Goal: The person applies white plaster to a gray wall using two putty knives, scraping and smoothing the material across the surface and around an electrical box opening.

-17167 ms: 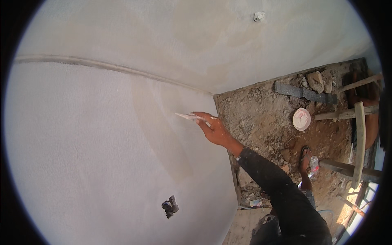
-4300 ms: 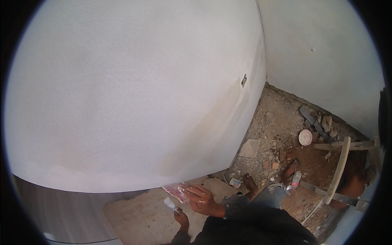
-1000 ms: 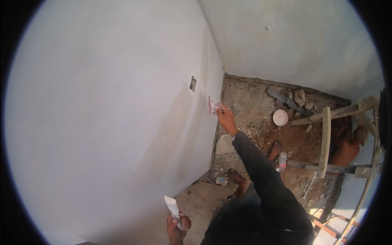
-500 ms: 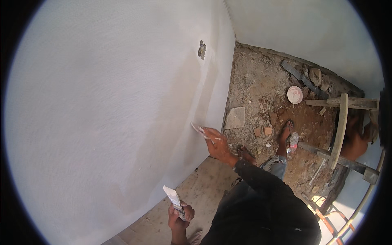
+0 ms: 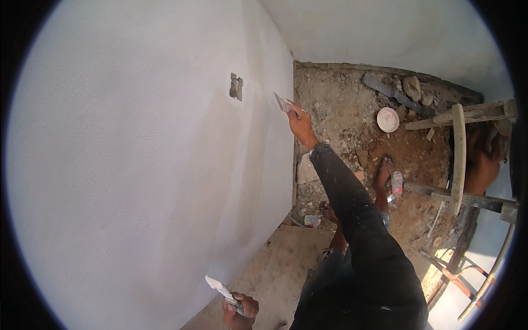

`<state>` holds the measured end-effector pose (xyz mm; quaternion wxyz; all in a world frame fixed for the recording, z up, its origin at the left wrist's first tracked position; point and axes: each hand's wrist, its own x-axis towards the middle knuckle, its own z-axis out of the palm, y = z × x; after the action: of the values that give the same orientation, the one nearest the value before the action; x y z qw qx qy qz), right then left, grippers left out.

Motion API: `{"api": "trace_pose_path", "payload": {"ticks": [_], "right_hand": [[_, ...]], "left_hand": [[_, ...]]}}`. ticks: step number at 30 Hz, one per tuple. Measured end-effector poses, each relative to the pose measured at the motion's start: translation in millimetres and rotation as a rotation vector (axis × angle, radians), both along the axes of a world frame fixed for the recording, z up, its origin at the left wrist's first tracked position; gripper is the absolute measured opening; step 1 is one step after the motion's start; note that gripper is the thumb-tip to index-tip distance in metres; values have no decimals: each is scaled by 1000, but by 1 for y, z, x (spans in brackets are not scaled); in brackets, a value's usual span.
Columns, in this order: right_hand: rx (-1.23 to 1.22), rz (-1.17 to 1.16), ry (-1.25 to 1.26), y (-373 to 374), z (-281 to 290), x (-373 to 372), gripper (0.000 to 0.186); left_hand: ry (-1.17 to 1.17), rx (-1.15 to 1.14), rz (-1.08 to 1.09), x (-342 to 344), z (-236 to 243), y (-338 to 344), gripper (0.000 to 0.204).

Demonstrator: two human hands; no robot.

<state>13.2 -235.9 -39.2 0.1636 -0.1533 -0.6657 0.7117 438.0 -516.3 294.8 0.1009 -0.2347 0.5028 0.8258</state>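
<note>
Nearest me, at the lower edge, my left hand (image 5: 243,308) is wrapped around the handle of a scraper (image 5: 219,288) caked with white paste. Its long axis runs diagonally, the blade end pointing up and left toward the pale wall (image 5: 121,154). Farther out, my right hand (image 5: 301,125) grips a wide, paste-smeared spreader (image 5: 282,103) between thumb and fingers, beside the wall near the corner. It slants from my fingers up and left, edge toward the wall; I can't tell whether it touches. Left of it is a rough hole (image 5: 236,87) in the wall. Across the dirt floor (image 5: 341,99) I see a plastic bottle (image 5: 396,182), then a round tub (image 5: 388,119) with pinkish-white paste, and beyond that a grey strip (image 5: 395,94) lying aslant by some stones (image 5: 412,88).
</note>
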Motion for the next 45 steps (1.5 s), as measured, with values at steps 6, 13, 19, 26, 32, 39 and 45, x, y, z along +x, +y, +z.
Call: {"api": "trace_pose_path", "payload": {"ticks": [6,13,19,26,32,39,45], "right_hand": [[-25,205,61,-59,-15,-3,34],[-31,425,13,-162,51,286,50],[-124,577,107,-179,108,409,50],[-1,94,-282,-92,4,196,33],[151,-10,-101,-39,56,3,32],[215,143,243,-128,151,146,40],[9,554,277,-177,254,364,53]], "left_hand": [[10,36,22,-11,-11,6,42],[119,-56,-98,-23,-6,-2,36],[134,-37,-39,-34,-2,5,38],[172,-67,-128,-24,3,-2,37],[166,-11,-49,-16,-1,-6,40],[199,-28,-52,-17,12,-3,39],[326,148,-62,-24,42,7,39]]}}
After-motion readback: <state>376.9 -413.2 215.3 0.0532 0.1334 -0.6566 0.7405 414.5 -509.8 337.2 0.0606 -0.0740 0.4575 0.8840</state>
